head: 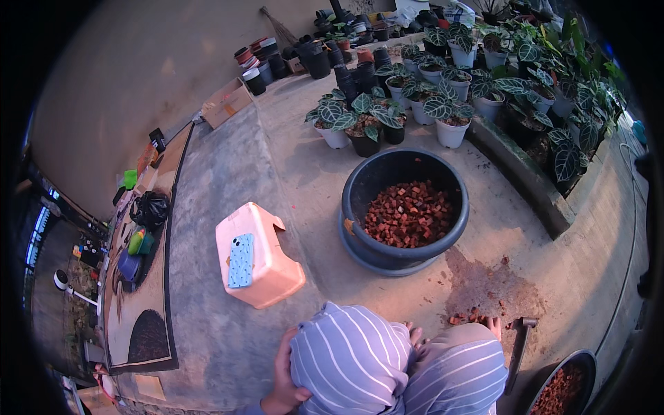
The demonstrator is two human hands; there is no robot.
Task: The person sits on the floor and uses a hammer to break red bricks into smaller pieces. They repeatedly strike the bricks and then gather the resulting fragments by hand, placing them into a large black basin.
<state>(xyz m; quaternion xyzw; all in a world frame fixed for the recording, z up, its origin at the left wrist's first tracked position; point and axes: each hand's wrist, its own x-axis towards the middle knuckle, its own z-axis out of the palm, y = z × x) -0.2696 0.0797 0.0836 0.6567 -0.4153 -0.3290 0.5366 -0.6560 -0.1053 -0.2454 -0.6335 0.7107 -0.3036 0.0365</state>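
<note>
My left hand (284,374) rests against the side of my left knee, which striped blue cloth (353,358) covers. Its thumb is apart from the fingers and it holds no object. My right hand is out of view. Before me stands a large dark round pot (404,255), partly filled with reddish-brown chips (410,212). Left of it, a pink plastic step stool (275,280) carries a phone in a light blue patterned case (241,261). Beside my right foot (495,327), a hammer-like tool (520,350) lies on the concrete, near scattered chips (469,316).
A second dark container (591,363) of chips stands at lower right. Potted plants with veined leaves (452,116) crowd the upper right behind a low concrete curb (524,179). Stacked pots (314,58) and a cardboard box (226,102) line the wall. A patterned mat (122,350) lies left.
</note>
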